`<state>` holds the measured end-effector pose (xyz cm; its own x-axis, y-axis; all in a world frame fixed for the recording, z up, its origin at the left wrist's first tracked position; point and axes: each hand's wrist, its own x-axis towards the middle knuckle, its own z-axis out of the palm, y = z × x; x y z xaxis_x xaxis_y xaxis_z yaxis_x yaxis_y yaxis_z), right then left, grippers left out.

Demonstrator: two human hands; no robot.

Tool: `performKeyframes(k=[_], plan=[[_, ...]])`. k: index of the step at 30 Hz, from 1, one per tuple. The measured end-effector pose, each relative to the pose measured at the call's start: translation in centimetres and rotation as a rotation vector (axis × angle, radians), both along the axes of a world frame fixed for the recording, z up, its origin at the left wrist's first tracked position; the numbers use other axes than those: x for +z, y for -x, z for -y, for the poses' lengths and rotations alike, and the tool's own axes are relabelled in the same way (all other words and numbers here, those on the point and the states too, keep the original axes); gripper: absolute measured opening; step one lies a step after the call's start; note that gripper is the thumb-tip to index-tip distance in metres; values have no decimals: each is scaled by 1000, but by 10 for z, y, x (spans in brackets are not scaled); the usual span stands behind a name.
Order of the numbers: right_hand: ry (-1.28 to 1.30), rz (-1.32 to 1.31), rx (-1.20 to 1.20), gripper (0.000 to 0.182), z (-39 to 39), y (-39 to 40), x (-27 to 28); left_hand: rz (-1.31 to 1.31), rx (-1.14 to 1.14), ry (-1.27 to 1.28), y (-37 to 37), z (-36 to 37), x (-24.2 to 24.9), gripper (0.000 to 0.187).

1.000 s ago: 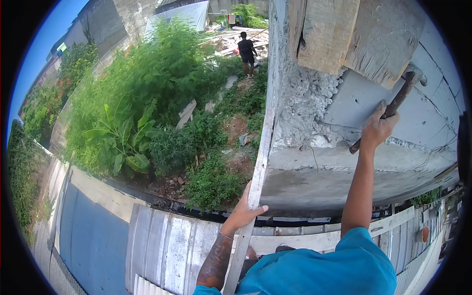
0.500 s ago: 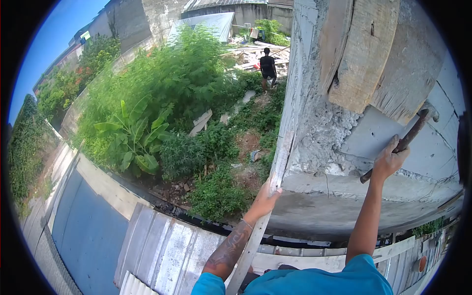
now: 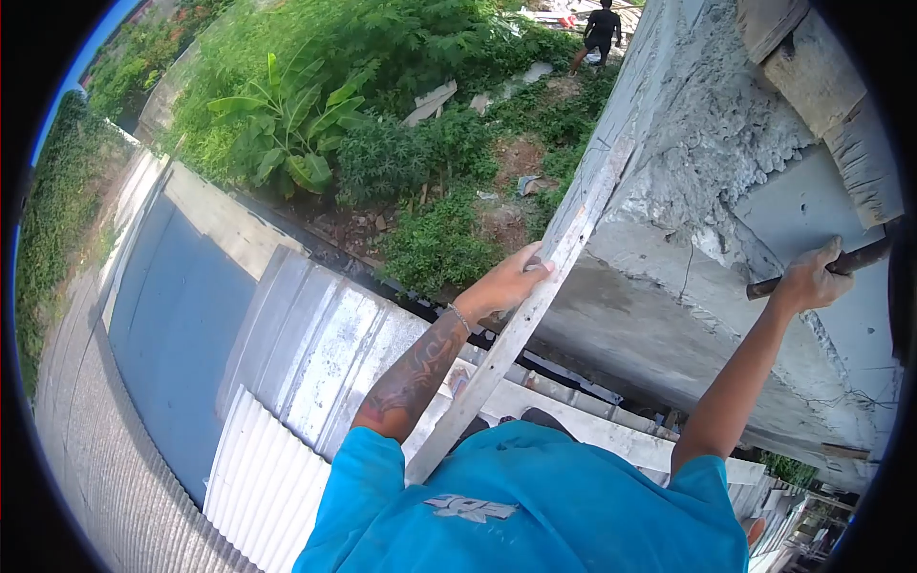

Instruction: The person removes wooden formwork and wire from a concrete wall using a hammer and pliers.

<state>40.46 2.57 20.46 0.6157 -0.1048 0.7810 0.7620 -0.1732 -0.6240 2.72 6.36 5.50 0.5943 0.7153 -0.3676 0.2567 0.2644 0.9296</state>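
Observation:
My left hand [image 3: 506,284] is closed around a long, narrow wooden batten [image 3: 495,368]. The batten slants from my chest up to the edge of a rough concrete column [image 3: 693,143]. On the right, my right hand [image 3: 812,277] grips a hammer [image 3: 862,256] by its dark handle, close to a smooth grey panel [image 3: 798,205]. The hammer's head is lost at the dark right edge of the view. Weathered boards [image 3: 820,72] are fixed against the concrete above my right hand.
Below lie metal roof sheets [image 3: 325,334], a corrugated sheet [image 3: 263,477] and a blue roof [image 3: 181,334]. A concrete ledge [image 3: 659,334] runs under the column. Beyond are a banana plant [image 3: 291,134], bushes, and another person [image 3: 601,33] in dark clothes on the ground.
The view has tilted down and shifted left, showing more of my shirt. The hammer has swung flatter, its head toward the right edge. Both hands keep their grip.

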Motion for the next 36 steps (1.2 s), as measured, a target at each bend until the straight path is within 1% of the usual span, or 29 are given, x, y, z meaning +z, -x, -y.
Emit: performKeyframes(k=[1, 2, 3, 4, 6, 7, 8, 9, 10, 11, 12, 15, 18, 21, 24, 25, 28, 31, 34, 36], plan=[[12, 36, 6, 46, 0, -13, -3, -34, 23, -33, 22, 10, -28, 67], [17, 70, 13, 47, 2, -19, -6, -26, 55, 12, 48, 29, -20, 74], [56, 20, 33, 47, 2, -17, -4, -61, 103, 127, 77, 50, -25, 75], [92, -28, 55, 47, 3, -15, 0, -111, 125, 198, 101, 73, -19, 76], [227, -54, 120, 47, 9, 6, 5, -204, 80, 260, 145, 122, -9, 72], [308, -26, 156, 45, 15, 36, 14, -256, 31, 266, 161, 147, -7, 70], [297, -10, 142, 45, 16, 33, 14, -262, -16, 291, 173, 171, -8, 70], [285, 5, 127, 45, 17, 30, 15, -277, -59, 264, 177, 195, -13, 69], [181, 2, 70, 45, 7, -5, 1, -265, -66, 119, 168, 215, -5, 66], [71, -2, 7, 45, 0, -25, -7, -297, 21, 137, 157, 231, -15, 63], [53, -6, 30, 44, 0, -24, -7, -327, 106, 155, 147, 243, -25, 61], [26, -48, 81, 42, 3, -10, 0, -329, 217, 99, 137, 253, -29, 63], [27, -69, 111, 43, 6, -2, 2, -376, 229, 96, 133, 253, -20, 60], [-3, -15, 125, 47, 3, -13, -5, -407, 253, 178, 132, 250, -21, 57], [51, -55, 93, 47, 2, -15, -5, -426, 254, 66, 133, 254, -26, 56], [41, -45, 109, 47, 2, -18, -6, -406, 302, 5, 131, 258, -32, 57], [5, -39, 135, 47, 4, -19, -7, -372, 282, 33, 129, 254, -25, 51], [-7, -72, 154, 47, 3, -12, -4, -424, 290, 110, 128, 253, -24, 51], [7, -51, 132, 47, 3, -20, -8, -435, 285, 92, 129, 255, -27, 53], [4, -7, 118, 47, 2, -21, -11, -403, 252, 185, 130, 251, -23, 58]])
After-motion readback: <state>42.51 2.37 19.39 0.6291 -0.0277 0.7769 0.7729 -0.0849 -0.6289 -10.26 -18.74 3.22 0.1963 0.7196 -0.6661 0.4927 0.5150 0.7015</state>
